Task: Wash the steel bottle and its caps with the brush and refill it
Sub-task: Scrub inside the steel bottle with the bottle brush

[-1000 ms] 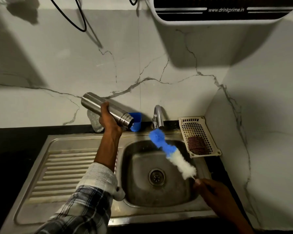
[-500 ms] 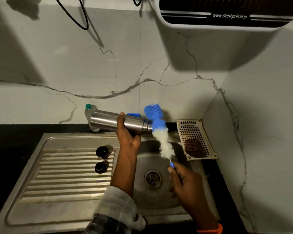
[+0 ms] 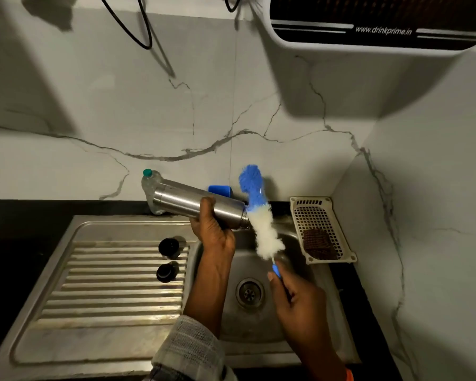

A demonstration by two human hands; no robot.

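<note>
caps (image 3: 168, 247): two, black, on drainboard, same spot as before
steel bottle (image 3: 195, 205): sideways over sink (image 3: 261, 323), mouth right, barely shifted
left hand (image 3: 214, 232): fingers wrapped round bottle
brush (image 3: 260, 215): blue tip now raised above mouth, white bristles against it
right hand (image 3: 297, 298): grips brush handle

A clear plastic bottle with a green cap (image 3: 148, 185) stands largely hidden behind the base of the steel bottle (image 3: 187, 202), whose open mouth is screened by the white bristles of the brush (image 3: 261, 221), so whether the two touch cannot be told. The brush's blue handle disappears inside the right hand (image 3: 300, 303), a blue container (image 3: 221, 190) shows only its top edge behind the steel bottle, and the tap is hidden entirely. The wall-mounted water purifier (image 3: 379, 31) and two black cables (image 3: 132, 26) are cut off by the top edge.
</note>
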